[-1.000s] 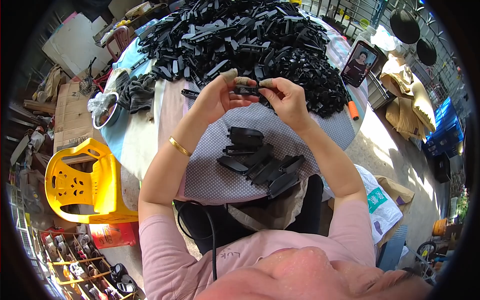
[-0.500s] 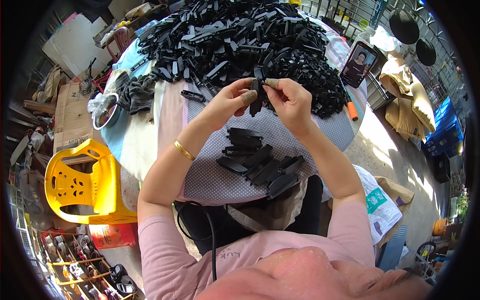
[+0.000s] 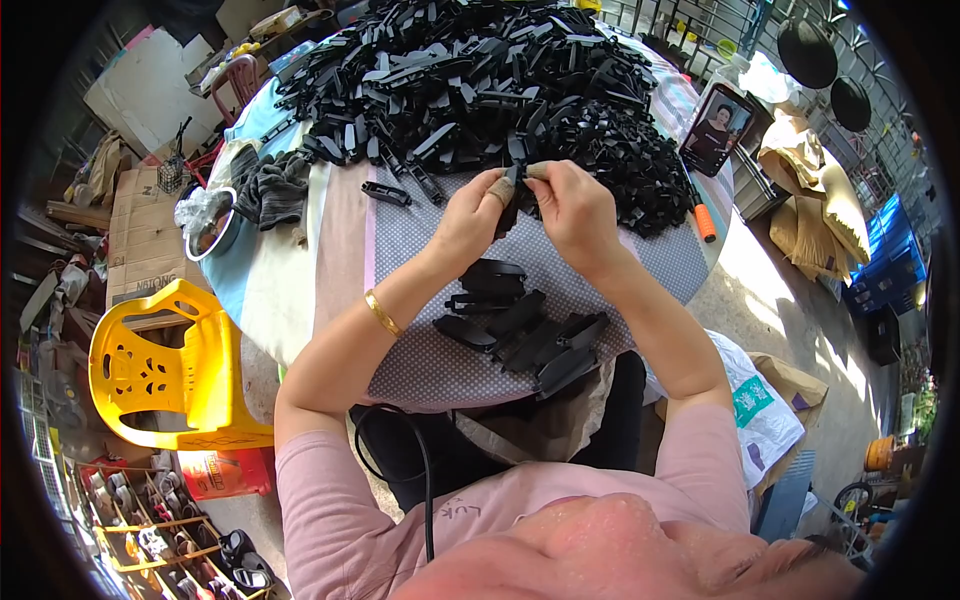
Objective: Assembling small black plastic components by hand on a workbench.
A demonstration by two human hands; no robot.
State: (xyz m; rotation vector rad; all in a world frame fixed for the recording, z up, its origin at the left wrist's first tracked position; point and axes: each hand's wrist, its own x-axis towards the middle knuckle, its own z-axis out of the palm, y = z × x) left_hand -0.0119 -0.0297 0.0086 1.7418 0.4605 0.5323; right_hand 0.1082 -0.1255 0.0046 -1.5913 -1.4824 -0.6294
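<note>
So the left hand (image 3: 468,220) has a black plastic part (image 3: 507,222) pinched between thumb and fingers, hanging roughly upright over the tabletop (image 3: 410,365). The right hand (image 3: 582,215) is bunched in close at the part's upper end; can't tell if its fingers are closed on that or on some smaller bit, they hide it.

My two cents: let the left hand be the clamp and do the fine work with the right fingertips, pushing straight so the part doesn't twist. Tilting the top end out from behind the fingers would help you see it too.

Big heap of black pieces (image 3: 450,75) just beyond both hands, a small batch of parts (image 3: 517,313) on the near side, toward the body, and a phone (image 3: 718,130) off past the right hand.
</note>
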